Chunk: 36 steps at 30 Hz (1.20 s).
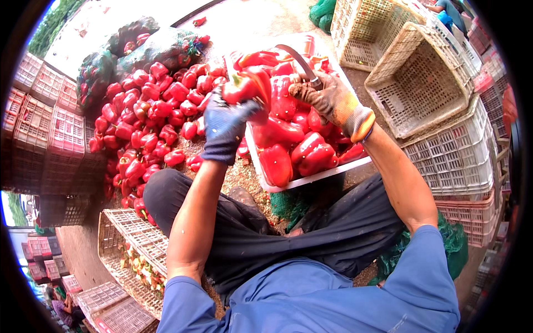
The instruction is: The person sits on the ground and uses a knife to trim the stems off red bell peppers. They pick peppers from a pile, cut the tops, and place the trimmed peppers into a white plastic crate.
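Observation:
My left hand [229, 120], in a blue knitted work glove, holds a red bell pepper [245, 88] with its green stem end up, over the left edge of a white plastic crate [306, 180]. My right hand [329, 98], in a worn grey and orange glove, grips the dark handle of a curved knife [297, 60]; its blade points up and to the left. Opened red bell peppers [313, 155] fill the crate, with pale seeds on them. Whole red bell peppers [154, 110] lie in a large heap on the ground at the left.
Mesh sacks of peppers [152, 52] lie behind the heap. A plastic crate of cut stem ends [141, 266] tilts at the lower left. Empty plastic crates [420, 79] and stacked crates [454, 152] stand at the right, more stacks [52, 145] at the left. Green netting [452, 245] lies beside me.

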Tool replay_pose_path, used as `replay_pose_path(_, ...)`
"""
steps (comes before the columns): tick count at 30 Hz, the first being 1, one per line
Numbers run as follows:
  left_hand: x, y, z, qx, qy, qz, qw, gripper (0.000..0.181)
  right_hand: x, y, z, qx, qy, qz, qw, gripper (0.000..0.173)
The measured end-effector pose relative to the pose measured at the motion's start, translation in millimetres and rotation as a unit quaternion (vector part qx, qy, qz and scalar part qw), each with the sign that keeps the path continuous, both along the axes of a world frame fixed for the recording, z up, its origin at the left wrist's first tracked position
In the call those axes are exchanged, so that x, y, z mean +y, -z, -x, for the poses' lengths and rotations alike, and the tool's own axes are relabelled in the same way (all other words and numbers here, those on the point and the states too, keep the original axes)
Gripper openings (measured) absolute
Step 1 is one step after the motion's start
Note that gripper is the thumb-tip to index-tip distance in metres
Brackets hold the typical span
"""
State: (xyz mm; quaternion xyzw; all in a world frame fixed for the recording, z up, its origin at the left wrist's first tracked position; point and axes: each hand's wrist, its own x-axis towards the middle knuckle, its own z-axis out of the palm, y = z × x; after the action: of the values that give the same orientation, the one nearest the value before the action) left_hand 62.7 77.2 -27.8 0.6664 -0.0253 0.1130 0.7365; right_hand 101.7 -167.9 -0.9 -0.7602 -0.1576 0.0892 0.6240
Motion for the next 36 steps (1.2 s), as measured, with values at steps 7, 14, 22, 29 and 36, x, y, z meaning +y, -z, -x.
replay_pose_path(7,-40.7,-16.9,40.3,-0.004,-0.007,-0.275,0.961,0.068,-7.8,7.7,-11.7,0.120,-0.029,0.006,0.992,0.043)
replay_pose_path(14,-34.6,-2.6,44.5,-0.014,0.042,-0.037,0.998,0.074,-14.0,-22.2,-2.8,0.165,-0.065,0.149,0.973,0.013)
replay_pose_path(22,17.1,-37.0,25.8,0.051,-0.128,0.299,0.944,0.019,-12.4,-25.3,-25.5,0.248,0.057,-0.047,0.966,0.016)
replay_pose_path(29,67.8,-32.5,27.5,0.110,-0.185,0.325,0.921,0.023,17.8,-24.9,-82.9,0.048,0.205,0.017,0.977,0.027)
replay_pose_path(36,74.5,-30.3,36.4,0.108,-0.164,0.348,0.917,0.033,97.5,23.9,-175.3,-0.329,0.166,0.247,0.896,0.028)
